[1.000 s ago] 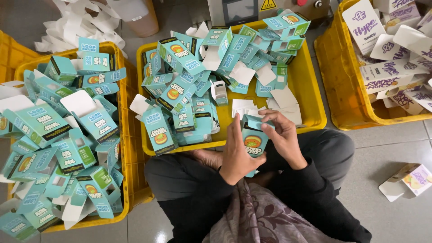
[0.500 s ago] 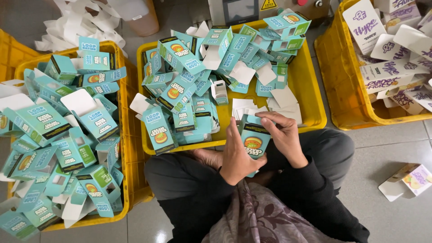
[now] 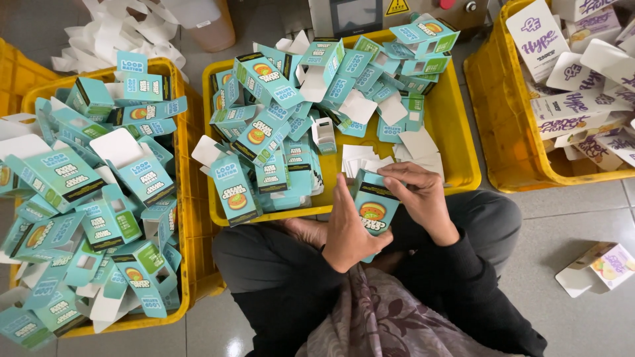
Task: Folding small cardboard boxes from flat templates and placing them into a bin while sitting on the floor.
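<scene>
Little has been shifted since the earlier frame: the teal carton (image 3: pixel 374 213) is kept upright over the lap, and only the right hand's fingers have been curled a touch further over its top edge. The carton is clamped in the left hand (image 3: pixel 348 233), with the palm pressed to its side and the thumb laid along the front panel, while the right hand (image 3: pixel 418 198) is closed over the upper corner, its fingertips bent onto the top flap. Closing of the top end appears to be the step in hand, since the flap is being pressed down and not yet seen tucked; whether it is fully seated cannot be told, because it is hidden under the fingers. For the next move, a steady hold from the left hand is judged necessary while the flap is pushed into its slot without the thin board being creased. Just beyond the grip, the middle yellow crate (image 3: pixel 456 142) is filled with more teal cartons and white inserts; to the left of it, a second yellow crate (image 3: pixel 190 198) is heaped with the same cartons.
</scene>
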